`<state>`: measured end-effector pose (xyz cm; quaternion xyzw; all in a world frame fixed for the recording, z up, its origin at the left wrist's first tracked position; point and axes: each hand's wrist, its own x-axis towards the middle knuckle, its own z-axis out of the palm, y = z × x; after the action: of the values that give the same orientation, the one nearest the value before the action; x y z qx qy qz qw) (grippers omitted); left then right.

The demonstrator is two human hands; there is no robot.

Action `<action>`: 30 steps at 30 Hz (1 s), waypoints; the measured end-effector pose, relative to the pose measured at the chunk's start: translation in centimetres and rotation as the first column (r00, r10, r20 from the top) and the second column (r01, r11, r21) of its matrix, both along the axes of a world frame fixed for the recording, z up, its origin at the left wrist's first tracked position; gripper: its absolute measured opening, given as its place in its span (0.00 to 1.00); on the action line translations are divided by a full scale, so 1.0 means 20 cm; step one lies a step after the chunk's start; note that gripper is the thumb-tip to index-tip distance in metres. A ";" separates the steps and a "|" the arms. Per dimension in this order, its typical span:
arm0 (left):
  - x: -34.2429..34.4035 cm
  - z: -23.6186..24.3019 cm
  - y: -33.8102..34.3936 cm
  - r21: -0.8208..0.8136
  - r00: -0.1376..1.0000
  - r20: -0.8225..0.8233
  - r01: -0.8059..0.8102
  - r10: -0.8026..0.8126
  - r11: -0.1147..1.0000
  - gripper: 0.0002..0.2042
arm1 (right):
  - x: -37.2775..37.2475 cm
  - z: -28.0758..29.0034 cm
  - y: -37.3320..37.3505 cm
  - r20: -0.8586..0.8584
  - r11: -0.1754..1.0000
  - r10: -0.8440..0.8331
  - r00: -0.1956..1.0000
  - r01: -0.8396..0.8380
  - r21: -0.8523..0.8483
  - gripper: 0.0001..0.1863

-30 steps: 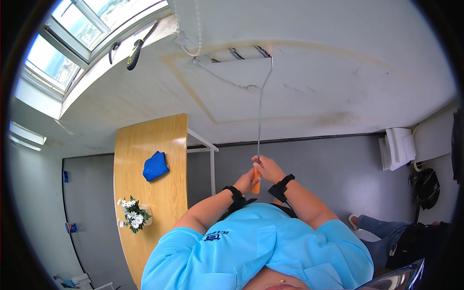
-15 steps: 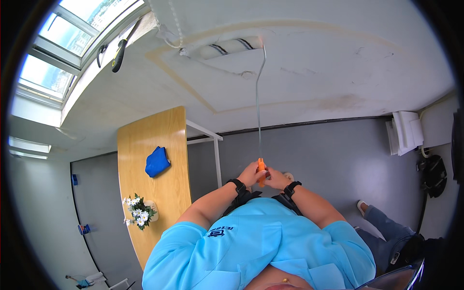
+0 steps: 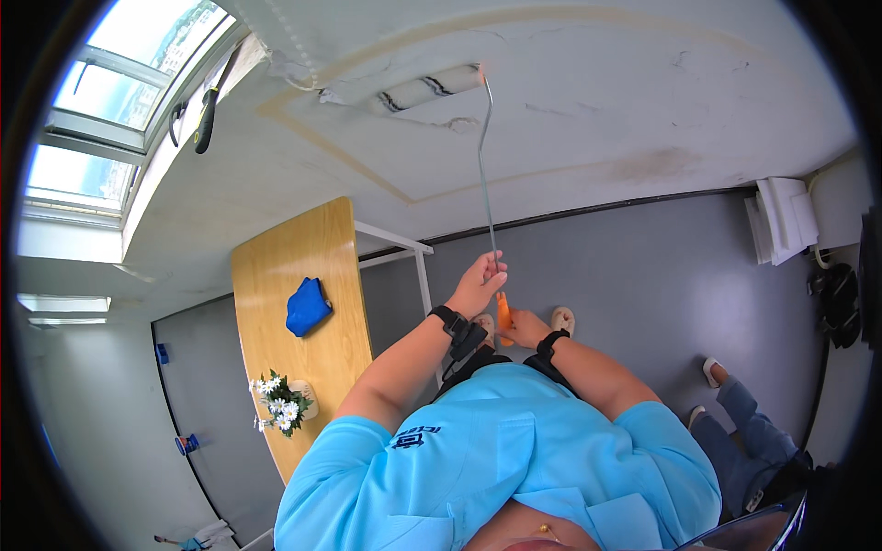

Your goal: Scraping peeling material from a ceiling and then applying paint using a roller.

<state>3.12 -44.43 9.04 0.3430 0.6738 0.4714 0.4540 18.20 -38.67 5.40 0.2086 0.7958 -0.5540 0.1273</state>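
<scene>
A paint roller with a white, dark-striped sleeve (image 3: 430, 87) lies against the white wall (image 3: 570, 83). Its long, bent metal rod (image 3: 484, 174) runs down toward me to an orange handle (image 3: 503, 310). My right hand (image 3: 527, 329) is closed around that handle. Farther up, my left hand (image 3: 478, 283) has its fingers curled about the rod just above the handle's top. Black bands circle both my wrists.
Left of me stands a wooden table (image 3: 276, 248) with a blue cloth item (image 3: 308, 307) and a pot of white flowers (image 3: 283, 404). A black-handled tool (image 3: 206, 124) rests on the window ledge. Another person's legs (image 3: 749, 427) show at right, white sheets (image 3: 783, 220) by the wall.
My left hand has gone from the orange handle up to the metal rod, while the right hand keeps its hold. The whole view has shifted slightly.
</scene>
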 end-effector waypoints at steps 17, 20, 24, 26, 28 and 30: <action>-0.10 0.19 0.26 -0.091 0.984 0.105 -0.133 0.142 0.987 0.16 | 0.06 -0.11 -0.03 0.046 0.996 -0.002 0.999 0.006 -0.088 0.25; -0.09 0.17 0.26 -0.094 0.985 0.112 -0.123 0.133 0.988 0.16 | 0.07 -0.15 -0.04 0.055 0.996 -0.003 0.998 0.007 -0.085 0.26; -0.08 0.14 0.25 -0.105 0.987 0.103 -0.117 0.127 0.988 0.16 | 0.09 -0.18 -0.06 0.056 0.998 -0.004 0.998 0.008 -0.065 0.25; -0.07 0.13 0.25 -0.103 0.987 0.097 -0.115 0.125 0.988 0.16 | 0.10 -0.20 -0.08 0.067 0.998 -0.001 0.998 0.005 -0.058 0.25; -0.07 0.13 0.24 -0.118 0.987 0.078 -0.132 0.141 0.984 0.16 | 0.10 -0.20 -0.08 0.076 0.999 0.002 0.997 0.001 -0.051 0.25; -0.08 0.12 0.24 -0.118 0.987 0.074 -0.136 0.145 0.984 0.15 | 0.09 -0.19 -0.07 0.064 0.997 0.016 0.998 -0.011 -0.076 0.26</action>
<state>1.60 -39.70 11.39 0.2488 0.7024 0.4774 0.4656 20.01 -40.16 1.57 0.2161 0.7712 -0.5757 0.1644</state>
